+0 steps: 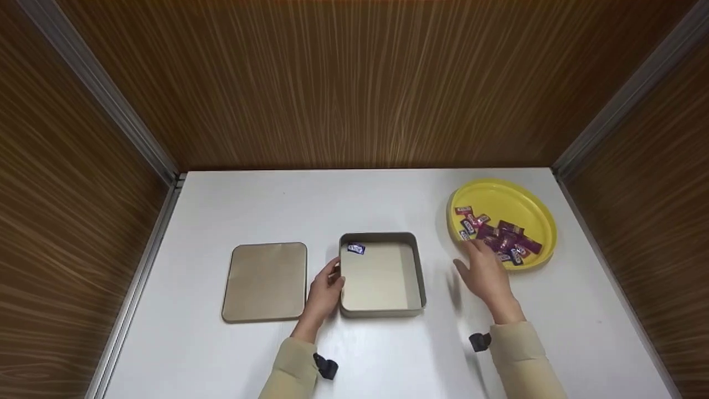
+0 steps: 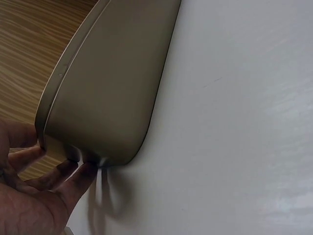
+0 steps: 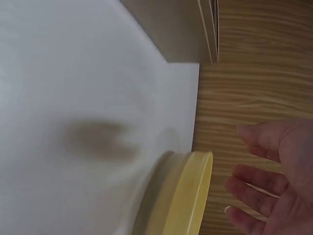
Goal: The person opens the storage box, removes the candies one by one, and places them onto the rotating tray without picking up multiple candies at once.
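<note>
A square metal tin [image 1: 382, 313] stands uncovered at the table's middle. One small purple-wrapped candy [image 1: 356, 248] lies inside its far left corner. My left hand [image 1: 324, 293] touches the tin's left wall from outside; the left wrist view shows the fingertips against the tin's side [image 2: 107, 88]. At the right, a round yellow tray [image 1: 504, 197] holds several wrapped candies [image 1: 507, 238] in purple, red and dark blue. My right hand [image 1: 486, 271] hovers at the tray's near left rim, fingers extended and apart. In the right wrist view nothing shows between those fingers.
A flat square lid [image 1: 266, 282] lies on the white table [image 1: 310, 205] left of the tin, close to my left forearm. Wood-patterned panels [image 1: 354, 83] enclose the table at the back and both sides.
</note>
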`<state>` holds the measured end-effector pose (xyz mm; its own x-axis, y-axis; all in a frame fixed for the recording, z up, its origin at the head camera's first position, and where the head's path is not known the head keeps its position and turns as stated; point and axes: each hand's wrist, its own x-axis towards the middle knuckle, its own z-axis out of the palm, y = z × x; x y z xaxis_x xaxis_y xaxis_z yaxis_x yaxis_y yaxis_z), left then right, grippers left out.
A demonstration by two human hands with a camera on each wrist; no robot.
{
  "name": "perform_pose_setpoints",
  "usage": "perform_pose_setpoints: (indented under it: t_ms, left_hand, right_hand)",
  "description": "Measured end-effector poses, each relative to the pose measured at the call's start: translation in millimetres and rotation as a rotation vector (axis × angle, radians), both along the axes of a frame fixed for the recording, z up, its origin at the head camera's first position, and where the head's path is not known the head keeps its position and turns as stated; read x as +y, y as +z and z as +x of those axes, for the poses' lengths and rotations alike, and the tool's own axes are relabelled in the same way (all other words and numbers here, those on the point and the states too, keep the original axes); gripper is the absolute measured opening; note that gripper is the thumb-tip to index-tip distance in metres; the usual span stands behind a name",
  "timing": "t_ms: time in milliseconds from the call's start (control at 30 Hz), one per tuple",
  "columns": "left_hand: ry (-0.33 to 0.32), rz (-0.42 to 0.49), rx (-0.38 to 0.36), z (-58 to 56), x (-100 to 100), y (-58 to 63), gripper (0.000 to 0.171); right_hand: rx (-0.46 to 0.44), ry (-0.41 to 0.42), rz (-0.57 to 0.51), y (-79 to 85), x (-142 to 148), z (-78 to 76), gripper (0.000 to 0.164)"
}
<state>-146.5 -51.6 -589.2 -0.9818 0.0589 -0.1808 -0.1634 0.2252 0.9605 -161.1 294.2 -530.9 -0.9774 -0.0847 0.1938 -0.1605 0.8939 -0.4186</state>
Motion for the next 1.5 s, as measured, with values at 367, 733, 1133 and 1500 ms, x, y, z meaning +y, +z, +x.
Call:
perform_pose_setpoints:
  t_ms: [367, 733, 1133, 1500]
  left_hand:
    - [0.003, 0.009, 0.027, 0.7, -0.4, 1.0, 0.051]
    - [-0.005, 0.013, 0.030, 2.2, -0.8, 0.5, 0.050]
    - [-0.009, 0.037, 0.061, 1.0, -1.1, -1.2, 0.050]
    - [-0.004, 0.033, 0.068, 1.7, -0.6, -0.7, 0.049]
  right_hand:
    - [0.058, 0.187, 0.079, 2.6, -66.9, -1.0, 0.036]
    - [0.032, 0.350, 0.143, -3.2, -121.2, -8.9, 0.036]
    - [0.099, 0.413, 0.170, -13.0, -152.5, -25.3, 0.038]
    - [-0.068, 0.438, 0.211, -25.4, -173.4, -32.0, 0.051]
